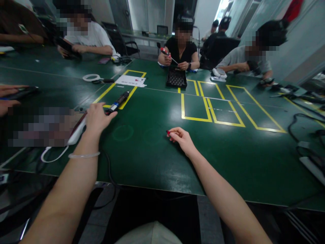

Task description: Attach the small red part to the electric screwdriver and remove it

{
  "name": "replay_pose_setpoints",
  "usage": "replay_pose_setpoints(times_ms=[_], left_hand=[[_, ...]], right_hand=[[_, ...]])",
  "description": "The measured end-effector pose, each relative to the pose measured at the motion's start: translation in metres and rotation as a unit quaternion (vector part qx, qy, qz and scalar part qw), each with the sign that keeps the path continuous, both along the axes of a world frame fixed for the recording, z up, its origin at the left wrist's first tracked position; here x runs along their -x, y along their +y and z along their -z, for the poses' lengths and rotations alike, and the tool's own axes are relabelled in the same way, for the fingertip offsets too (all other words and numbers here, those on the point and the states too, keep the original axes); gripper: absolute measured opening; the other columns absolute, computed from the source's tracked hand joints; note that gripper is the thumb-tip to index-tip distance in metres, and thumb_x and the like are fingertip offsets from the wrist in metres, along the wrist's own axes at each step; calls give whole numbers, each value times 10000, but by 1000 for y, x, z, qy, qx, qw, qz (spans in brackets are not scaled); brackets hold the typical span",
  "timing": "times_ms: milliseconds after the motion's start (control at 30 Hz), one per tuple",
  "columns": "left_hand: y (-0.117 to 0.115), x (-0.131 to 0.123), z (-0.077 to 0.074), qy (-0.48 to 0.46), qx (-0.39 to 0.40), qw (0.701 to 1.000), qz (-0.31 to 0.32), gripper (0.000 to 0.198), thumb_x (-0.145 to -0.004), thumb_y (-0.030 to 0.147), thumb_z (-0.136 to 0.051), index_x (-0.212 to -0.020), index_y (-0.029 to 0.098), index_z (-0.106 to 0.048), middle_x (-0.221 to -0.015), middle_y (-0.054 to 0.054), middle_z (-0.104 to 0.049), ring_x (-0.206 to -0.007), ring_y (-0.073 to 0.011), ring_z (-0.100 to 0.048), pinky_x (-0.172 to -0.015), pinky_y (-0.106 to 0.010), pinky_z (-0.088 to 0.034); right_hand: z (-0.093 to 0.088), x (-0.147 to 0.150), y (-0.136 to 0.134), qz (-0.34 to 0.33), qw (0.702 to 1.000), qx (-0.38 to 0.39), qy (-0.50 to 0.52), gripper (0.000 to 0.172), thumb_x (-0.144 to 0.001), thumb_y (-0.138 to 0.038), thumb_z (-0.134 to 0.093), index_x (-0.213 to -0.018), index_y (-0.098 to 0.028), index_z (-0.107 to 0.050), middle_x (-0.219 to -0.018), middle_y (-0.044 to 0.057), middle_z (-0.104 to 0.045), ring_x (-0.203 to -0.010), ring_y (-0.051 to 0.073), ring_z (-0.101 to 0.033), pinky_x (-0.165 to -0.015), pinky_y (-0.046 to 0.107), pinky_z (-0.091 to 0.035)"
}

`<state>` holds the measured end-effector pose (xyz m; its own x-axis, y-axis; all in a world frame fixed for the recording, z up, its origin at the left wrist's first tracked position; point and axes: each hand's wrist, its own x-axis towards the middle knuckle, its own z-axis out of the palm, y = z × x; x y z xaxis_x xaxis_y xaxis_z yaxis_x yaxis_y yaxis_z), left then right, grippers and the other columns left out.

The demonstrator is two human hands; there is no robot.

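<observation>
My left hand (98,117) reaches forward over the green table (152,159) and closes round a long electric screwdriver (120,100). Its black front end with a blue band points away from me. Its pale rear end (76,134) and white cable (52,156) trail back beside my wrist, which wears a clear bangle. My right hand (181,139) rests on the table to the right. Its fingers are curled together with the tips on the mat, and a red spot shows at one fingertip. I see nothing held in it.
Yellow taped rectangles (210,105) mark the mat. A black parts tray (176,78) stands before a person in black across the table. A white sheet (131,80), a white tape ring (91,77) and cables (304,135) at the right also lie here. Another person's hands (7,98) are at the left.
</observation>
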<state>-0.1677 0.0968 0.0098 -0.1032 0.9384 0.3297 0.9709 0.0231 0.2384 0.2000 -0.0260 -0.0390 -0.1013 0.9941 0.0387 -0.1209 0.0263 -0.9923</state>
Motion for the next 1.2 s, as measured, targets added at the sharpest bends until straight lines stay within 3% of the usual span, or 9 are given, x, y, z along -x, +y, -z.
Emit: replay_pose_setpoints(times_ms=[100, 200, 400, 600, 867, 1200], left_hand=[[1, 24, 12, 32, 105, 993, -50, 830, -805, 601, -679, -1365, 14, -505, -1343, -262, -517, -1193, -376, -507, -1001, -494, -426], [4, 31, 17, 40, 169, 982, -70, 817, -814, 683, -608, -1338, 59, -557, -1253, -222, -586, -1079, -351, -567, -901, -452, -473], [12, 35, 13, 21, 209, 974, -86, 822, -812, 757, -541, -1338, 129, -612, -1139, -138, -652, -918, -262, -576, -775, -340, -462], [8, 26, 16, 15, 179, 982, -56, 834, -793, 779, -543, -1297, 123, -644, -1081, -126, -673, -855, -236, -571, -706, -295, -441], [-6, -23, 15, 41, 159, 986, 19, 690, -828, 695, -558, -1266, 172, -660, -1180, -162, -656, -1016, -343, -638, -783, -380, -503], [-43, -121, 16, 41, 144, 975, 164, 590, -864, 582, -591, -1304, 189, -597, -1210, -122, -628, -1046, -306, -650, -797, -362, -511]], right_hand=[[-4, 1, -2, -6, 996, 40, 83, 350, -762, -468, -783, -944, -192, -668, -861, 42, -755, -666, 117, -621, -598, 240, -460], [-7, 1, -3, -18, 985, 71, 158, 351, -735, -457, -815, -903, -184, -673, -859, 49, -766, -667, 112, -637, -600, 227, -484], [-8, -3, -1, -13, 975, 85, 206, 350, -725, -455, -832, -886, -182, -683, -874, 51, -771, -680, 114, -659, -603, 217, -518], [-6, -3, 0, -13, 976, 90, 197, 346, -715, -425, -847, -907, -191, -678, -882, 39, -759, -680, 110, -650, -608, 221, -516], [-2, 1, 1, 11, 984, 61, 167, 355, -650, -365, -885, -884, -203, -673, -859, 13, -722, -642, 101, -607, -576, 231, -472], [3, 1, 3, 38, 999, -14, 4, 344, -691, -418, -824, -906, -197, -673, -779, -5, -666, -629, 110, -546, -592, 255, -424]])
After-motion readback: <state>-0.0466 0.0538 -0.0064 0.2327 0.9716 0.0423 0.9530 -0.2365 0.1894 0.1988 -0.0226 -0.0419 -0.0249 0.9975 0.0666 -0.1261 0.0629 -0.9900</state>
